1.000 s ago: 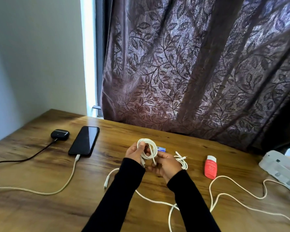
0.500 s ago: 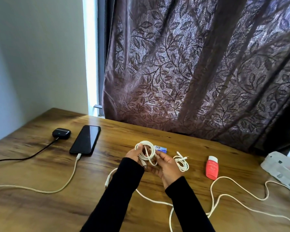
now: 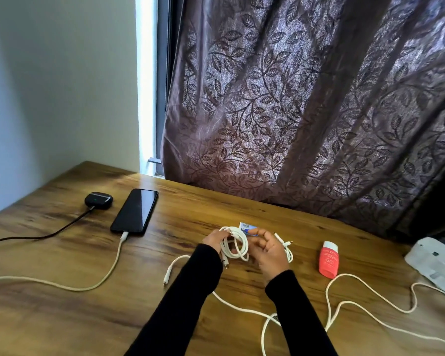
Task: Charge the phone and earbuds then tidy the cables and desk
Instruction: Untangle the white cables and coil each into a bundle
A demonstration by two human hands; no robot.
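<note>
I judge the charging done: far to my left hand's [image 3: 214, 242] left, the phone [image 3: 135, 211] and earbud case [image 3: 98, 199] sit plugged in. My left hand grips the coiled white cable [image 3: 235, 244]; my right hand [image 3: 269, 249], fingers loosely curled, holds nothing I can see. Next, set the coil down and gather the loose cable [image 3: 350, 301].

Right hand [image 3: 269, 249] now off coil [image 3: 235, 244].

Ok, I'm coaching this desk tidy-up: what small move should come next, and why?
Probably set the coiled white cable down on the desk beside the smaller bundle. The left hand grips the coil, which looks fully wound, the right hand is open beside it, and a long loose cable lies uncoiled nearby.
</note>
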